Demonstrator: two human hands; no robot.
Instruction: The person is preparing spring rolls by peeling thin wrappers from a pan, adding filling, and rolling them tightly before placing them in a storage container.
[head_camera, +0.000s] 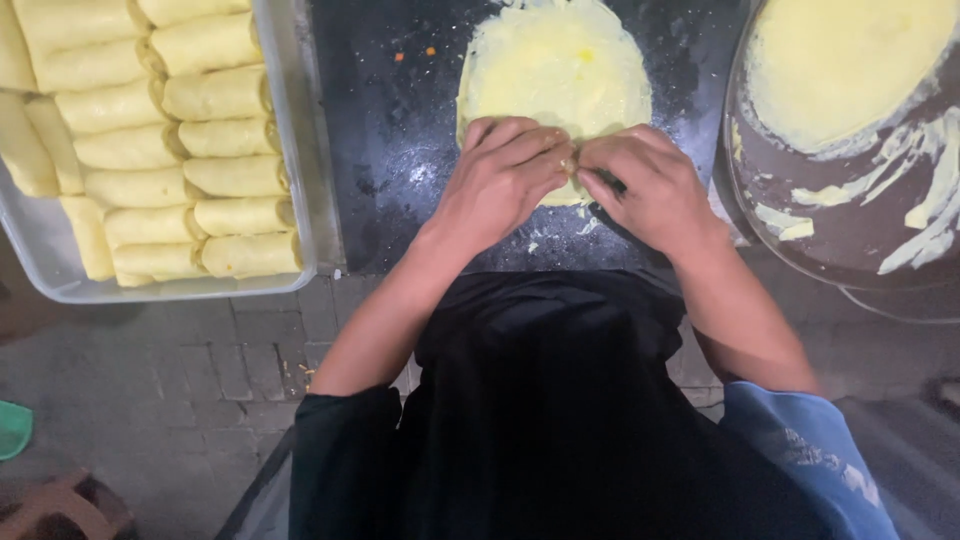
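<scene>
A pale yellow round wrapper (555, 70) lies flat on a dark work board (390, 150). My left hand (500, 175) and my right hand (645, 185) meet at its near edge. Both pinch and fold that edge, fingers curled over it. What lies under the fold is hidden by my fingers.
A clear plastic tray (300, 150) at the left holds several rolled yellow wraps in rows. A large round bowl (850, 230) with pale batter and smears stands at the right. Below are grey paving bricks (200, 370); my dark apron covers the lower middle.
</scene>
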